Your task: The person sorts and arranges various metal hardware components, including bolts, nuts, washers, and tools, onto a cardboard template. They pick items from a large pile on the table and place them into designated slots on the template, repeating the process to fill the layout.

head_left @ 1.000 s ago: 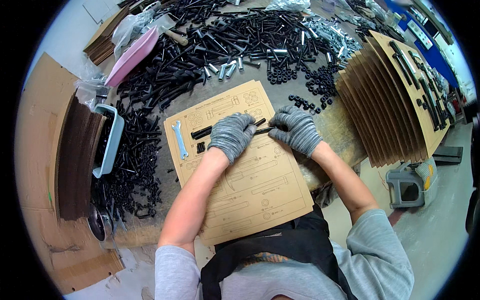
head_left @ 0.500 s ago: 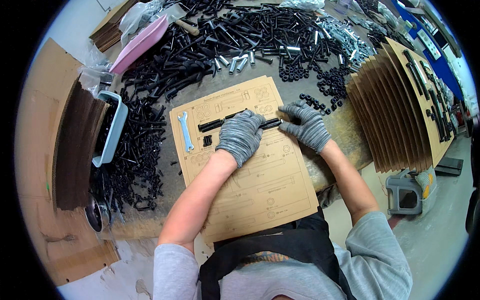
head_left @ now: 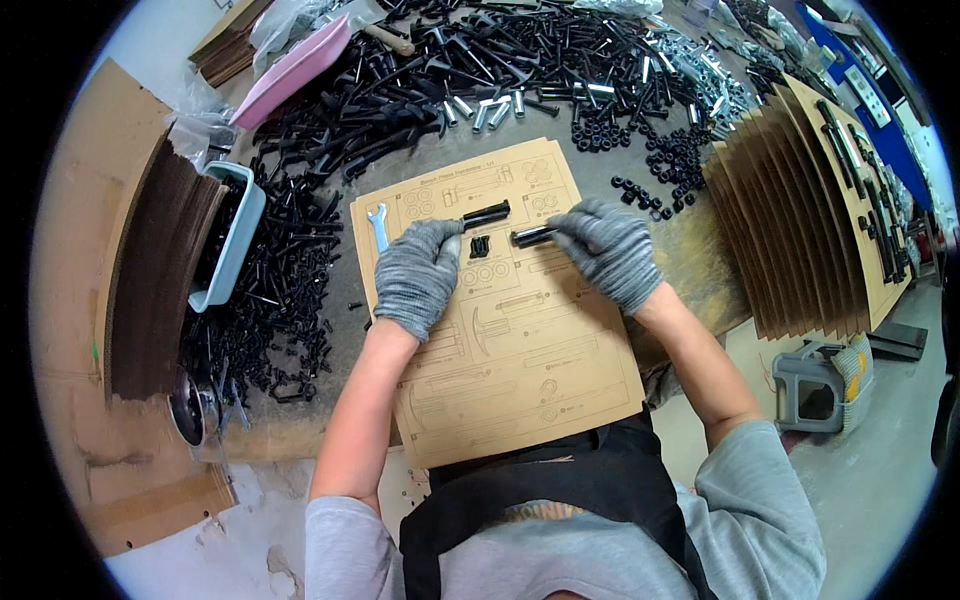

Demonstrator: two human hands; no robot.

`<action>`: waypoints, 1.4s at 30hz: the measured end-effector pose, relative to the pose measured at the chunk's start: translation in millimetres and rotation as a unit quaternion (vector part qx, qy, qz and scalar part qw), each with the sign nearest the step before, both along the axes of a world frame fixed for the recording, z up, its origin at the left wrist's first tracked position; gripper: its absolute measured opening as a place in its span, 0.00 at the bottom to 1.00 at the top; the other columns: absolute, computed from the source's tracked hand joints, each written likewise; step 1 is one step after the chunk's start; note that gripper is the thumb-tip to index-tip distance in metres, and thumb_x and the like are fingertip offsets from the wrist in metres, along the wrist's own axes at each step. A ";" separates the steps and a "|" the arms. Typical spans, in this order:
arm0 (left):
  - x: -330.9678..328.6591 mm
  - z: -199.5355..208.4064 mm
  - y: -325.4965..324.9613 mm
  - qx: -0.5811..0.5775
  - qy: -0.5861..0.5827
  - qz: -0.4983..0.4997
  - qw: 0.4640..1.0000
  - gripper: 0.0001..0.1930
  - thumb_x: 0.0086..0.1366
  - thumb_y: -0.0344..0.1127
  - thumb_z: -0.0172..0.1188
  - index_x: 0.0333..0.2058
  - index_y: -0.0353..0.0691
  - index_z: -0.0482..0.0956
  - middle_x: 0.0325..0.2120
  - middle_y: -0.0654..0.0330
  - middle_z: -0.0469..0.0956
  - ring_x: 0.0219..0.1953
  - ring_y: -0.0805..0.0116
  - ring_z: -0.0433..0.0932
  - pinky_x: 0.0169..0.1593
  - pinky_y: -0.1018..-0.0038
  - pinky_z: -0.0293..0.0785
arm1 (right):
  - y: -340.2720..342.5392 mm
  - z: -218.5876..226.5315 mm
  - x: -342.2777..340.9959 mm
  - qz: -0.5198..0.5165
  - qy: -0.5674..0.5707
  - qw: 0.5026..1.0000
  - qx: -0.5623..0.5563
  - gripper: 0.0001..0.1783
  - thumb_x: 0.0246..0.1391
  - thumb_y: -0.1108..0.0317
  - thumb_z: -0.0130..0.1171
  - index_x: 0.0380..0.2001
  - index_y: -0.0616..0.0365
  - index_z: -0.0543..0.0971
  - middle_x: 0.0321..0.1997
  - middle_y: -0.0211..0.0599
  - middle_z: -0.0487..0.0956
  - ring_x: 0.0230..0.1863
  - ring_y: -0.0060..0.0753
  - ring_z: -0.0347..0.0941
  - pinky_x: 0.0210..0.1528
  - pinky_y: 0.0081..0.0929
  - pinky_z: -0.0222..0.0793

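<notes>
Both my hands wear grey knitted gloves over a printed cardboard sheet (head_left: pixel 520 340). My left hand (head_left: pixel 418 275) is closed at the left end of some long black bolts (head_left: pixel 486 214) lying near the sheet's top; its fingertips are partly hidden. My right hand (head_left: pixel 607 255) pinches the right end of another black bolt (head_left: pixel 532 236), pointing left. Between the hands, a small cluster of short black bolts (head_left: pixel 480 247) sits on the print. A light blue open-end wrench (head_left: pixel 378 226) lies at the sheet's upper left, its lower part covered by my left hand.
Black bolts (head_left: pixel 440 70) heap across the back, with silver sleeves (head_left: pixel 499 112) and black nuts (head_left: pixel 672 165) toward the right. Left stand a light blue tray (head_left: pixel 240 240) and a pink tray (head_left: pixel 300 70). Stacked cardboard sheets (head_left: pixel 790 220) rise at right, near a grey step stool (head_left: pixel 808 388).
My left hand has moved left, uncovering the middle of the sheet and covering part of the wrench. The black bolts now lie farther right. My right hand has moved slightly left with its bolt.
</notes>
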State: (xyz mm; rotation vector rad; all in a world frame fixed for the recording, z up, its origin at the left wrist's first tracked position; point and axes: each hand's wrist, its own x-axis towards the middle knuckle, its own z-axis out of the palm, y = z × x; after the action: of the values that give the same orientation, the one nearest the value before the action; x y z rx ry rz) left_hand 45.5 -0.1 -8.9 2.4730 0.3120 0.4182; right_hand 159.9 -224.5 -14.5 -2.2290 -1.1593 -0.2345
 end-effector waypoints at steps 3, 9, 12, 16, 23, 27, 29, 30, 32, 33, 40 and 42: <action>-18.3 -13.5 -3.7 0.050 0.037 -0.003 0.998 0.11 0.62 0.38 0.58 0.40 0.41 0.82 0.36 0.51 0.82 0.39 0.55 0.80 0.47 0.65 0.75 | 27.6 -8.7 -19.6 0.052 0.021 0.996 -0.065 0.13 0.56 0.58 0.52 0.35 0.53 0.81 0.32 0.41 0.81 0.35 0.45 0.78 0.39 0.40 0.73; -14.0 -14.7 -23.5 0.048 0.150 0.027 0.987 0.16 0.65 0.44 0.51 0.43 0.41 0.81 0.36 0.50 0.81 0.39 0.52 0.80 0.46 0.62 0.74 | 62.2 -8.9 -29.0 0.022 0.058 0.979 -0.193 0.10 0.53 0.65 0.55 0.37 0.51 0.82 0.29 0.43 0.80 0.32 0.47 0.77 0.36 0.40 0.72; -13.1 -15.3 -26.1 0.054 0.153 0.033 0.986 0.16 0.65 0.44 0.50 0.42 0.42 0.81 0.36 0.51 0.81 0.37 0.53 0.80 0.45 0.61 0.74 | 61.4 -19.4 -28.2 0.018 0.046 0.988 -0.143 0.09 0.54 0.65 0.54 0.35 0.52 0.81 0.27 0.43 0.79 0.31 0.49 0.76 0.35 0.41 0.70; -15.4 -16.3 -20.6 0.058 0.142 0.023 0.988 0.16 0.66 0.43 0.49 0.44 0.43 0.81 0.34 0.51 0.82 0.36 0.54 0.80 0.44 0.61 0.75 | 65.8 -11.1 -34.6 0.019 0.044 0.985 -0.163 0.09 0.54 0.65 0.53 0.35 0.52 0.81 0.25 0.44 0.78 0.29 0.49 0.74 0.34 0.43 0.68; -18.5 -19.8 -10.4 0.002 0.149 -0.021 0.989 0.18 0.65 0.45 0.51 0.46 0.41 0.79 0.38 0.50 0.81 0.40 0.53 0.80 0.46 0.61 0.74 | 66.0 -9.6 -31.3 0.033 0.011 0.984 -0.177 0.07 0.53 0.66 0.54 0.32 0.52 0.81 0.26 0.43 0.79 0.28 0.47 0.76 0.34 0.41 0.71; -35.0 -18.0 20.6 0.035 0.060 0.014 0.997 0.17 0.65 0.44 0.51 0.46 0.41 0.79 0.38 0.50 0.80 0.41 0.52 0.79 0.48 0.62 0.74 | 88.6 14.9 -27.8 0.026 -0.006 0.985 -0.172 0.07 0.52 0.67 0.58 0.32 0.54 0.82 0.26 0.40 0.80 0.27 0.46 0.77 0.32 0.38 0.73; -34.0 5.2 58.7 0.093 0.106 0.085 0.986 0.14 0.63 0.40 0.52 0.44 0.42 0.79 0.39 0.51 0.80 0.41 0.53 0.79 0.50 0.63 0.73 | 108.8 29.5 -25.6 0.060 0.005 0.992 -0.114 0.07 0.53 0.67 0.57 0.34 0.55 0.81 0.29 0.41 0.80 0.30 0.45 0.78 0.33 0.39 0.73; -35.7 0.9 91.0 0.129 0.053 0.094 0.986 0.13 0.61 0.37 0.53 0.44 0.43 0.78 0.44 0.53 0.78 0.45 0.56 0.77 0.51 0.64 0.72 | 124.4 36.8 -27.1 0.077 -0.012 0.990 -0.117 0.07 0.53 0.67 0.57 0.34 0.55 0.81 0.31 0.41 0.80 0.32 0.46 0.78 0.34 0.40 0.73; -46.3 -4.7 146.4 0.293 0.036 0.156 0.943 0.16 0.59 0.32 0.52 0.47 0.44 0.77 0.50 0.55 0.75 0.53 0.57 0.71 0.56 0.65 0.69 | 174.7 43.2 -33.7 0.131 -0.043 0.983 -0.119 0.08 0.52 0.67 0.56 0.34 0.55 0.81 0.34 0.43 0.79 0.36 0.47 0.77 0.36 0.41 0.73; -46.8 -2.9 163.0 0.362 0.095 0.160 0.913 0.18 0.57 0.30 0.53 0.48 0.46 0.77 0.51 0.56 0.74 0.55 0.55 0.70 0.58 0.63 0.68 | 205.0 33.7 -32.7 0.153 -0.056 0.979 -0.122 0.08 0.52 0.67 0.56 0.34 0.55 0.81 0.35 0.44 0.79 0.38 0.48 0.77 0.37 0.42 0.73; -35.5 -1.2 191.0 0.329 0.210 0.117 0.913 0.18 0.53 0.29 0.58 0.45 0.47 0.78 0.53 0.54 0.71 0.55 0.54 0.70 0.55 0.62 0.70 | 337.3 -16.1 -27.4 0.110 -0.097 0.952 -0.268 0.15 0.44 0.67 0.59 0.38 0.55 0.80 0.41 0.48 0.81 0.41 0.46 0.78 0.41 0.40 0.75; -29.6 -8.2 194.7 0.323 0.190 0.114 0.920 0.18 0.53 0.30 0.59 0.45 0.46 0.78 0.53 0.54 0.71 0.54 0.53 0.71 0.54 0.61 0.70 | 340.8 -17.5 -18.7 0.098 -0.074 0.965 -0.233 0.16 0.44 0.66 0.59 0.40 0.56 0.80 0.40 0.47 0.81 0.42 0.47 0.78 0.41 0.41 0.75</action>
State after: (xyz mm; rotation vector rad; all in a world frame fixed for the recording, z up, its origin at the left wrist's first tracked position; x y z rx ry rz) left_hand 15.9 194.6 -17.2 3.1840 0.7231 0.1305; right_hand 141.2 116.3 -32.0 -2.5015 -1.6457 -0.0467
